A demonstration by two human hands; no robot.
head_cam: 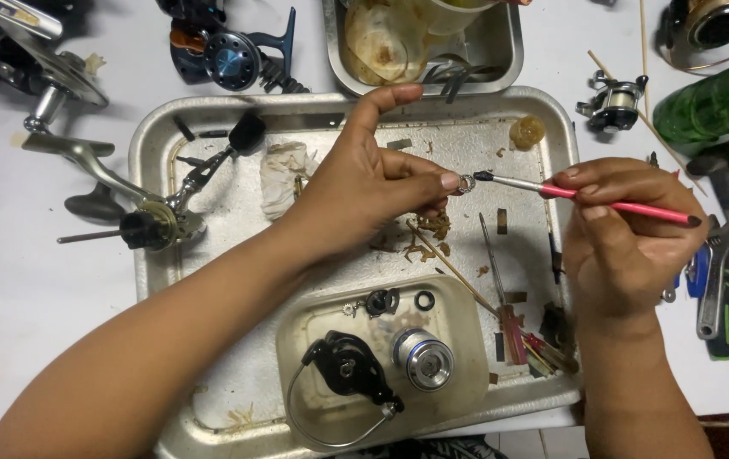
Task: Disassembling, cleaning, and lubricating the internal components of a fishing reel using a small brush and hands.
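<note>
Above the metal tray [152, 136], left hand [364, 183] grip pinches a small metal ring [466, 183], possibly a bearing. Right hand [628, 229] grip pinches a red brush [585, 197], bristles touching the ring.

Bright, even light; sharp focus

1. A repair workbench for fishing reels is shown: dismantled reel parts [356, 370] are laid in a metal tray [147, 144] below the fingers.
2. An adjustable wrench [715, 285] is seen right of them.
</note>
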